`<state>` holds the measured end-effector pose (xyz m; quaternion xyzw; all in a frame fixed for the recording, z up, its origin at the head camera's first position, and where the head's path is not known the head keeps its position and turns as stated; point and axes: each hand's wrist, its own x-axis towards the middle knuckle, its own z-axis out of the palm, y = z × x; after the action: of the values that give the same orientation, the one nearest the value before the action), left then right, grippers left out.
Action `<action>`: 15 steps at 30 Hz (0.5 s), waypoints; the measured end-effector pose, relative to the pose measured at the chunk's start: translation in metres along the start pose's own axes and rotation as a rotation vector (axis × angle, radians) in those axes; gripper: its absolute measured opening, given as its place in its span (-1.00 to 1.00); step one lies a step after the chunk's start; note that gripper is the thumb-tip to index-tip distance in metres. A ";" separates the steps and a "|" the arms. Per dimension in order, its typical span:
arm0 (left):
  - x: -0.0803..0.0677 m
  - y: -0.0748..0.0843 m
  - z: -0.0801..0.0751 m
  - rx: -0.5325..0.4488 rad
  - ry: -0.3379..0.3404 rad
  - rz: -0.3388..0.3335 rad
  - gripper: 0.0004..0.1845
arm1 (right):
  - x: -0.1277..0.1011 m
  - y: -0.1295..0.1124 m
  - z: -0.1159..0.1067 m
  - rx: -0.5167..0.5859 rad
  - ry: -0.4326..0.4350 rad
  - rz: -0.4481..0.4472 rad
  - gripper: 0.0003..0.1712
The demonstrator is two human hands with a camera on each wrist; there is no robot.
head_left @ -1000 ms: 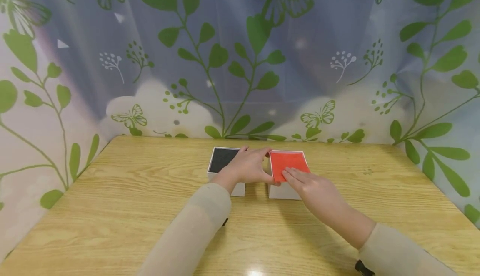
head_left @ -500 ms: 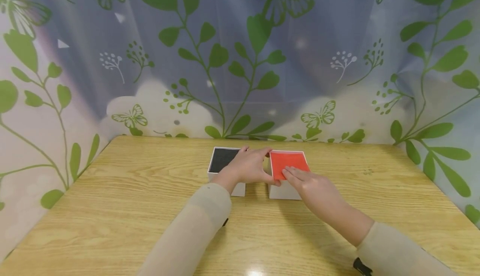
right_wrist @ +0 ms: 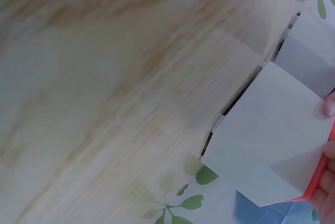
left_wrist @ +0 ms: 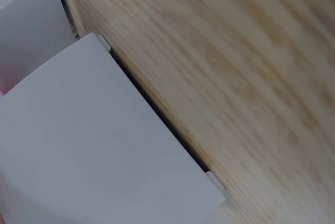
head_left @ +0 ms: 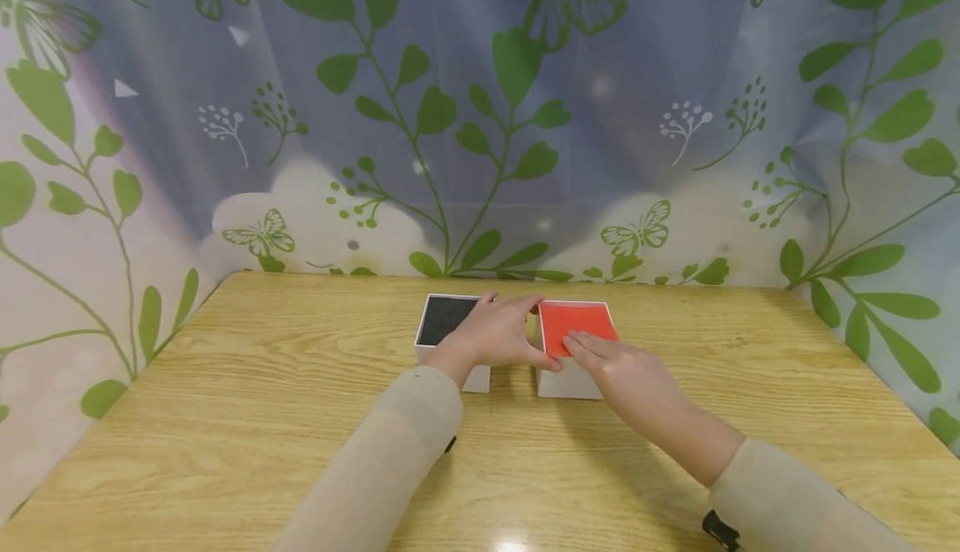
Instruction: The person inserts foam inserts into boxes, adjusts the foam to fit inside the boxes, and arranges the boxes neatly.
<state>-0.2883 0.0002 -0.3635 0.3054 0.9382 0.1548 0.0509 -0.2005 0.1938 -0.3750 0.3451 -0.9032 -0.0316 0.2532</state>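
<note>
Two white open-topped boxes stand side by side on the table. The left box [head_left: 476, 382] has a black inside or filling; the right box [head_left: 567, 383] has a thin, flat red sheet [head_left: 573, 318] across its top. My left hand [head_left: 498, 331] reaches over the left box and holds the right box at its left side, thumb at the front corner and fingers at the back corner. My right hand [head_left: 626, 377] rests straight fingertips on the red sheet near its front edge. In the right wrist view a red strip [right_wrist: 316, 174] shows along the rim beside the fingers.
The boxes stand toward the back of a wood-grain table [head_left: 262, 419]. Behind it hangs a curtain [head_left: 480, 160] with leaves and butterflies. In the left wrist view a plain white box wall [left_wrist: 99, 145] fills the lower left, close to the camera.
The front edge of the red sheet has drawn back slightly at the box's front rim. My right forearm has shifted a little to the left; my left hand stays put.
</note>
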 end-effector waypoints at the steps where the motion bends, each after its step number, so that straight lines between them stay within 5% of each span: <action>1: 0.000 0.000 0.000 0.001 -0.001 0.000 0.14 | 0.000 0.000 0.000 0.001 0.000 0.001 -0.39; 15: -0.001 0.000 -0.001 0.012 -0.010 -0.010 0.15 | 0.001 0.002 0.003 0.005 -0.005 -0.005 -0.40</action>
<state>-0.2876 -0.0009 -0.3622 0.3017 0.9404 0.1473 0.0546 -0.2037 0.1946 -0.3768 0.3478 -0.9031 -0.0309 0.2502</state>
